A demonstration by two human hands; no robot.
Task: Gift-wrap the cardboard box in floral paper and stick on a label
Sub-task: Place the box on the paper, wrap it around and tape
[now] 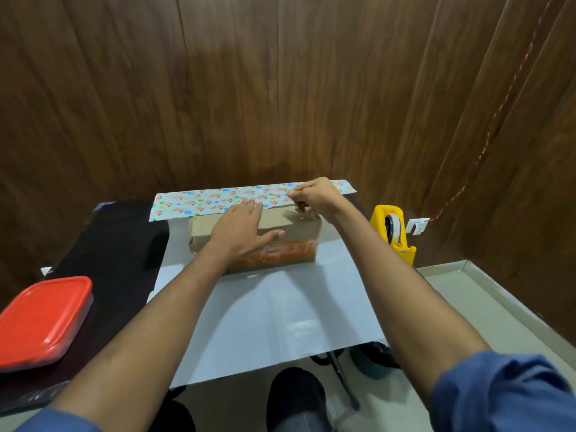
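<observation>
early in the wrap: the box (290, 241) lies on the paper (265, 313) mid-desk, far flap just folding over. left hand (240, 232) presses flat on the box; right hand (314, 196) pinches the flap. near side, ends, taping and label remain.

Matt brown cardboard box (290, 236), its near face glossy with orange tape, under the left hand (241, 229); the floral paper (218, 201) beyond the fingers is smooth, its white underside faintly shiny. Glossy red plastic lid (43, 319) far left of the left hand; yellow plastic tape dispenser (394, 235) right of the right hand (314, 194); dark wood-grain wall panels (280, 88) behind.
</observation>
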